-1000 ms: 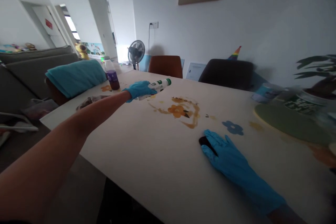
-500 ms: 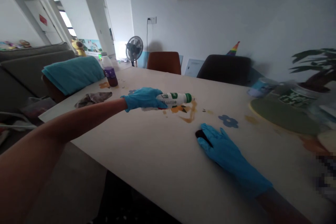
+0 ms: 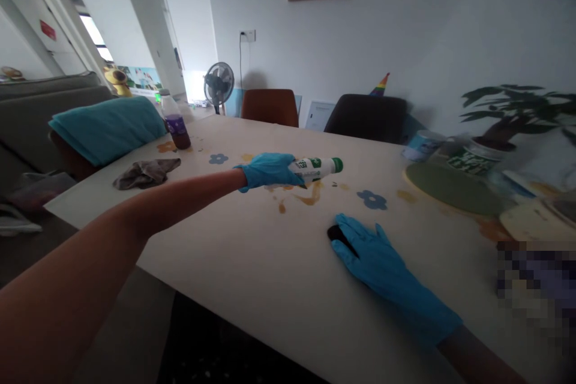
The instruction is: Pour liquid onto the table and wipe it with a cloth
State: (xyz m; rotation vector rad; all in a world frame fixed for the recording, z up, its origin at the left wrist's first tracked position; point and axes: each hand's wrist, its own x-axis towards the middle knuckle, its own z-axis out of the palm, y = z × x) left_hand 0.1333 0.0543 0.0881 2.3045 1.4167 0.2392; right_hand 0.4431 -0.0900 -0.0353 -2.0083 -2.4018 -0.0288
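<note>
My left hand (image 3: pixel 269 170), in a blue glove, is wrapped round a white bottle with a green cap (image 3: pixel 318 168) and holds it sideways above the pale table (image 3: pixel 252 264), over an orange flower print. My right hand (image 3: pixel 373 258), also gloved in blue, lies flat on the table with fingers stretched out. A small black object (image 3: pixel 335 233) sits under its fingertips, mostly covered.
A grey rag (image 3: pixel 144 173) and a bottle with purple label (image 3: pixel 174 127) are at the table's far left. A potted plant (image 3: pixel 499 132), green mat (image 3: pixel 443 187) and a can (image 3: pixel 420 145) stand at right. Two chairs (image 3: pixel 270 107) are behind; a sofa with teal cushion (image 3: pixel 105 127) at left.
My left hand has carried the bottle from the far left of the table toward the middle, above the orange print. The right hand has stayed flat on the black object.
</note>
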